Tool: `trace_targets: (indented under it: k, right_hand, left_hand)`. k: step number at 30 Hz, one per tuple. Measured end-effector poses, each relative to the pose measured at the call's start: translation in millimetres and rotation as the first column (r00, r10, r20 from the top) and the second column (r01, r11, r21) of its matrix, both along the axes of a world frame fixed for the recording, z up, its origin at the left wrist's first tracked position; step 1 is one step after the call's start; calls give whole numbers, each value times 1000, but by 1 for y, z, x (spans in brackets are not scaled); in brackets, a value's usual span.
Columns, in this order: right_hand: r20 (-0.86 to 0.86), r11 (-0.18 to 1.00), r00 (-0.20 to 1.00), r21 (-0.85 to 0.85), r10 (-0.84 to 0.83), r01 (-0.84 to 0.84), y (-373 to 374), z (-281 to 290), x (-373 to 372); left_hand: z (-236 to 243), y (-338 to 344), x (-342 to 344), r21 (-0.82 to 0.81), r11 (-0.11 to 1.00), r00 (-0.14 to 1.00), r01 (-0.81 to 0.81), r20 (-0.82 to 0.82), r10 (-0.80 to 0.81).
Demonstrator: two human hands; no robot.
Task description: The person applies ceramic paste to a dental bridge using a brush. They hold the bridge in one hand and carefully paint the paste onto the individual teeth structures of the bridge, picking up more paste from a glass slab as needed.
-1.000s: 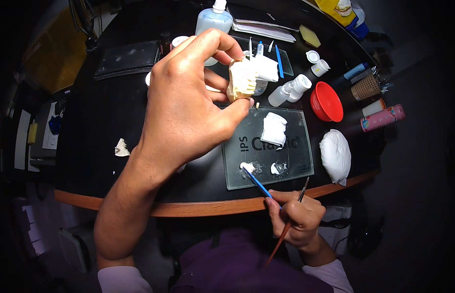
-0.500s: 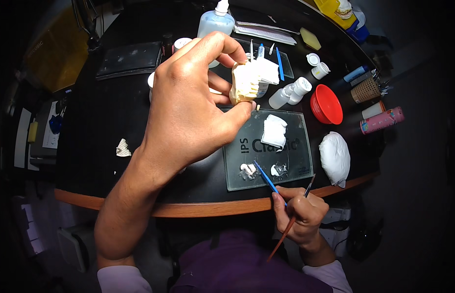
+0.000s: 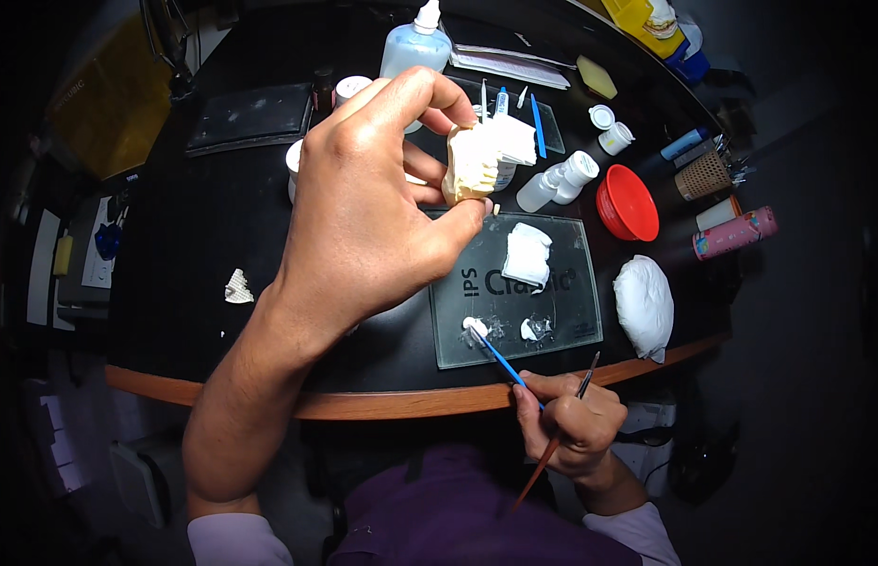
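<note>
My left hand (image 3: 354,208) is raised over the desk, fingers wrapped round a cream dental model (image 3: 470,165). Below it lies a glass slab (image 3: 580,307) bearing a folded white pad (image 3: 527,253) and two white paste smears (image 3: 475,326) (image 3: 535,329). My right hand (image 3: 576,424), at the desk's front edge, grips a thin blue spatula (image 3: 505,361), whose tip is in the left paste smear, together with a brown-handled brush (image 3: 543,457), tilted with its tip upward.
Right of the slab sit a white pouch (image 3: 644,307), red bowl (image 3: 626,203), pink cylinder (image 3: 736,233) and pen holder (image 3: 698,177). Small bottles (image 3: 552,184), a large bottle (image 3: 411,52), a dark box (image 3: 246,118) and a crumpled paper scrap (image 3: 238,288) lie around my hands.
The spatula tip moved right, off the left paste, half a second ago and is now back in it, my right hand shifting with it. My left hand has dropped slightly with the model.
</note>
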State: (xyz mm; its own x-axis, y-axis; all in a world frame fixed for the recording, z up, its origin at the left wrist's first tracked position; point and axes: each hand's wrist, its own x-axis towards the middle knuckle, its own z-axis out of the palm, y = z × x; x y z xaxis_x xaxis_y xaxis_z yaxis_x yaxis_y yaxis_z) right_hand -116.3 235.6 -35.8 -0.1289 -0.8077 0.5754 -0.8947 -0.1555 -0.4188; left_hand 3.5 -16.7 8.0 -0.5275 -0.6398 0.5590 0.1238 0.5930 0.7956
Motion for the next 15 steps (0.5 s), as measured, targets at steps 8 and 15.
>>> trace_targets:
  k: [8,15]
  right_hand:
    - [-20,997,1000,82,16,-14,2,3,-3]
    - [7,998,1000,54,12,-12,2,3,-4]
  left_hand:
    - [0,1,0,16,1000,1000,8,0,-8]
    - [0,2,1,-21,1000,1000,-12,11,12]
